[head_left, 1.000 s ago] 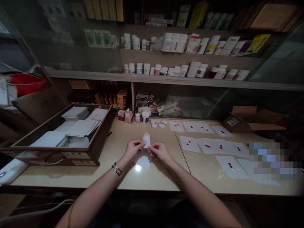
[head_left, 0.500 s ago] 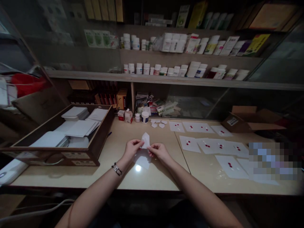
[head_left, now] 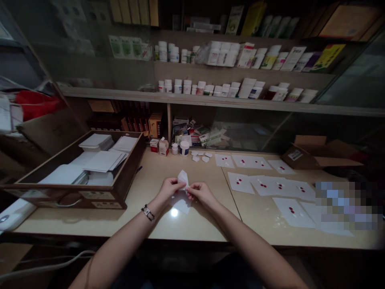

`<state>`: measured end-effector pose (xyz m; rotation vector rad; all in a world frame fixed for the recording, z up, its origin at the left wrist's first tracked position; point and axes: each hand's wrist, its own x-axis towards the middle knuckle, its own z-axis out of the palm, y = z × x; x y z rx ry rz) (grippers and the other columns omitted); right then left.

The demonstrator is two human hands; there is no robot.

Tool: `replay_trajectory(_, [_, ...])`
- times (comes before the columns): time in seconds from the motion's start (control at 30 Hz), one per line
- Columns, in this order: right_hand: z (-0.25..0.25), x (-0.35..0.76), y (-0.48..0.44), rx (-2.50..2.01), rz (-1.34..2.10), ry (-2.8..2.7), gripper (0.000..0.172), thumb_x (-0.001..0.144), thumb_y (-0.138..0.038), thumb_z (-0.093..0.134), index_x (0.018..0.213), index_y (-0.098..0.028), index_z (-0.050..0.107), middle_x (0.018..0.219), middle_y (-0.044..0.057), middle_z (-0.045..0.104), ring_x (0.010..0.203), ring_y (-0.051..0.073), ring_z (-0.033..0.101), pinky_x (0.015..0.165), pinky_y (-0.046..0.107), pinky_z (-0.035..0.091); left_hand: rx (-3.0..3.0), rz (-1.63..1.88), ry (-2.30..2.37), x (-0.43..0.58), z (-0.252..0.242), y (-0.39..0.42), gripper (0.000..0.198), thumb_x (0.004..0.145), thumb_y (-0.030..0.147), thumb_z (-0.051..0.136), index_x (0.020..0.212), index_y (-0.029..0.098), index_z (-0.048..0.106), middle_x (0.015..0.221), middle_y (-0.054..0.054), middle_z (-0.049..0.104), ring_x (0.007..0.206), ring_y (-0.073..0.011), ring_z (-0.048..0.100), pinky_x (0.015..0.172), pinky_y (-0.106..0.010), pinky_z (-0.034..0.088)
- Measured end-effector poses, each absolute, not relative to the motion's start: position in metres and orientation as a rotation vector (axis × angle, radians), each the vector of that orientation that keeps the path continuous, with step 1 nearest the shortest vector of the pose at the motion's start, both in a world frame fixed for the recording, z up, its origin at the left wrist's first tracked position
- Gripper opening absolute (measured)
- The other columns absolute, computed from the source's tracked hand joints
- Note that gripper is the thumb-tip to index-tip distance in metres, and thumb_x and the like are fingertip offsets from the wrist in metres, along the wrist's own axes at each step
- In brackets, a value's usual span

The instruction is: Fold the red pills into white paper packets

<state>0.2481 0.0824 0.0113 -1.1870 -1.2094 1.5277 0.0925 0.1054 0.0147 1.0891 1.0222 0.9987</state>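
Observation:
A small white paper [head_left: 183,178], partly folded, stands up between my two hands just above the beige counter [head_left: 150,188]. My left hand [head_left: 169,188], with a bracelet on the wrist, pinches its left side. My right hand [head_left: 201,191] pinches its right side. The fingers of both hands are closed on the paper. Its reflection shows on the glossy counter below the hands. To the right lie several white paper squares with red pills [head_left: 240,182] on them.
A wooden drawer [head_left: 120,188] holding stacks of white paper sits on the counter at left. Two small bottles [head_left: 184,148], small boxes and folded packets [head_left: 200,155] stand at the back. A cardboard box [head_left: 313,154] is at right. Shelves of medicine bottles rise behind.
The paper's upper tip has come down slightly as my fingers close in on it. My hands stay in the same place.

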Motion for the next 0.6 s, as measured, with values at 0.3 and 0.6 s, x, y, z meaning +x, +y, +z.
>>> replay_trajectory(0.3, [0.0129,0.2501,0.0855,-1.237,1.264,-1.223,0.037,0.060,-0.047,0.072,0.074,-0.016,0.060,0.056,-0.001,0.056,0.041,0.009,0.046,0.034,0.019,0.031,1.196,0.884,1.047,0.0920,0.0184,0.1057,0.034,0.050,0.040,0.078,0.059,0.009,0.066,0.052,-0.002,0.057,0.045,-0.0091,0.044,0.047,-0.022,0.029])
replay_trajectory(0.6, [0.0119,0.2506,0.0867,-1.239,1.225,-1.168,0.034,0.059,-0.045,0.072,0.065,-0.017,0.056,0.050,-0.003,0.052,0.038,0.008,0.042,0.034,0.020,0.028,1.176,0.802,1.041,0.0934,0.0144,0.1047,0.034,0.050,0.039,0.077,0.062,0.009,0.065,0.052,-0.002,0.055,0.044,-0.0093,0.044,0.046,-0.023,0.030])
